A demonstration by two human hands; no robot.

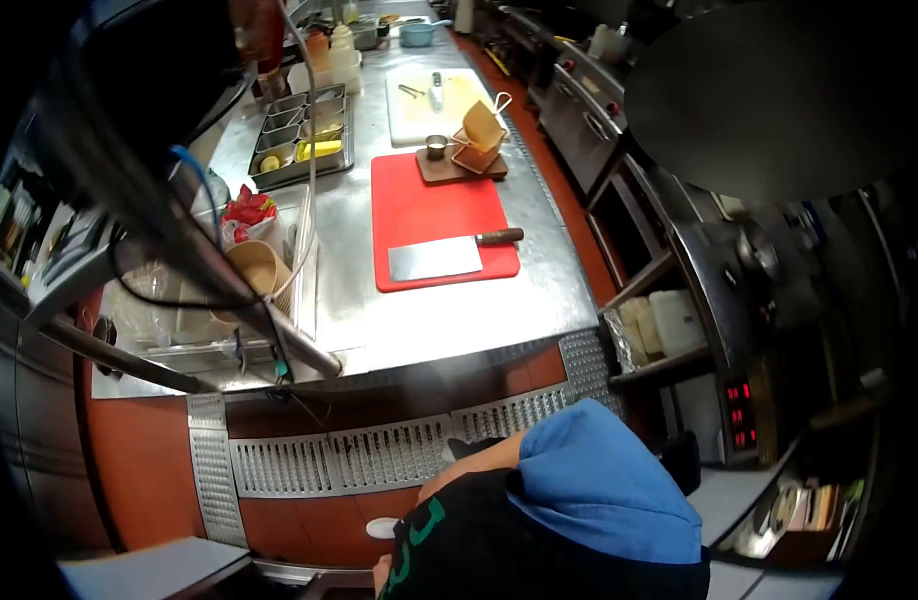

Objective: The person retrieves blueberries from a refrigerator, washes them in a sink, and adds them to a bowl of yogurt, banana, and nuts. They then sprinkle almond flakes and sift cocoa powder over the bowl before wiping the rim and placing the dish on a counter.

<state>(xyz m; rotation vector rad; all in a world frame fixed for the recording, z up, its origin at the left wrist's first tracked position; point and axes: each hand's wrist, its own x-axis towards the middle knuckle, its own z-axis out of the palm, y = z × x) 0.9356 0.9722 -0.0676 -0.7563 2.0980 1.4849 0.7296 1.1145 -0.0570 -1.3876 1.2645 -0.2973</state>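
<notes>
My right arm in a blue short sleeve (609, 480) reaches down along the bottom of the head view. The bare forearm (469, 470) passes behind a black apron (459, 540) with green lettering. Only a sliver of skin, apparently my right hand (382, 573), shows at the apron's edge; its fingers are hidden, so I cannot tell what they hold. Just above it is a small white round object (382, 528), over the red floor. My left hand is out of sight. On the steel counter, a cleaver (436, 262) lies flat on a red cutting board (434, 205).
A wooden serving board (440, 178) with a small metal cup (436, 147) and a basket overlaps the red board's far edge. Beyond is a white cutting board (409, 120). Left stand ingredient pans (271, 182) and a metal post (199, 250). Floor grates (389, 450) run below the counter.
</notes>
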